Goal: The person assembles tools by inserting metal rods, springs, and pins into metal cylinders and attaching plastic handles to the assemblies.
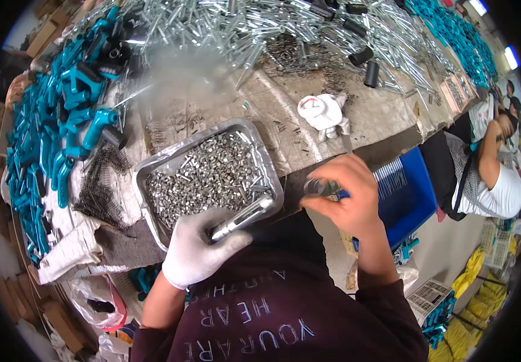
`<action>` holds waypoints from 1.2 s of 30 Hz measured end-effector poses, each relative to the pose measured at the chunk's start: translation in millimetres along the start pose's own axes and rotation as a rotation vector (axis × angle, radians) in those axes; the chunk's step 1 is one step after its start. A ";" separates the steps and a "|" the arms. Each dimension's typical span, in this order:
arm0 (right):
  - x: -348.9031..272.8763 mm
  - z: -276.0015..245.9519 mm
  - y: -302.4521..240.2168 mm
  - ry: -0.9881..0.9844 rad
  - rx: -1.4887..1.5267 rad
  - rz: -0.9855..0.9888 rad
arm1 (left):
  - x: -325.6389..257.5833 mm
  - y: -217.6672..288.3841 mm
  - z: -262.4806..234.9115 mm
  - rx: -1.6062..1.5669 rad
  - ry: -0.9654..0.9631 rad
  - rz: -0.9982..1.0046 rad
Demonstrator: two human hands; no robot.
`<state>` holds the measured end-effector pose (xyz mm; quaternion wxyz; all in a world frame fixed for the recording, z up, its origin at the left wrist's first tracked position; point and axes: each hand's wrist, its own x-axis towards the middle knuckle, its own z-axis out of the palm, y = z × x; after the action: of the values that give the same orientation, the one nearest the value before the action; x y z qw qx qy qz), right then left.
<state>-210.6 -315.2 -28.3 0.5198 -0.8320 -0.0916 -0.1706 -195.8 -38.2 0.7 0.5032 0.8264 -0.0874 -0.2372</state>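
Note:
My left hand [197, 250], in a white knit glove, is wrapped round a shiny silver metal tube [242, 218]. The tube points up and right over the near edge of a grey metal tray [274, 175]. In the tray lie many small silver metal pieces [206, 178], with some longer pins at its right side. My right hand [351, 193] is bare and closed on a short dark cylinder [320, 187], apart from the tube and to its right. The far end of that cylinder is hidden by my fingers, and its kind is unclear.
Teal tool housings [70, 114] are heaped at the left, beside dark springs [100, 184]. Silver rods [212, 24] and black sleeves [371, 74] cover the back. A white glove [322, 113] lies near the right edge. A blue bin [417, 187] stands below; another person [498, 175] sits beyond.

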 end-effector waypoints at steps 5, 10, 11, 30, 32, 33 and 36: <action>13.3 17.9 -11.4 -0.241 -0.143 -0.340 | 1.8 12.8 -5.3 0.135 -0.111 0.015; 13.7 45.0 -29.0 -0.437 -0.067 -0.413 | 5.0 8.7 -8.8 0.134 -0.233 0.021; 12.6 50.1 -29.3 -0.521 0.022 -0.383 | 7.5 5.7 -8.6 0.130 -0.273 0.022; -1.7 42.4 -0.5 -0.387 0.510 0.431 | 10.3 -9.9 -3.2 0.207 0.043 0.185; -0.9 38.7 2.8 -0.383 0.633 0.431 | 14.9 -6.1 -11.4 0.136 -0.126 -0.020; -0.9 37.6 3.0 -0.339 0.643 0.398 | 15.6 -17.5 -7.6 0.091 -0.112 0.111; -1.2 24.1 8.8 -0.277 0.647 0.363 | 21.6 -13.9 -20.1 -0.644 -0.484 -0.380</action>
<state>-204.3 -297.5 -45.8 0.7597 -0.6430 -0.0614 0.0754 -168.6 -23.9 -10.3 0.6475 0.5496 0.0293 -0.5271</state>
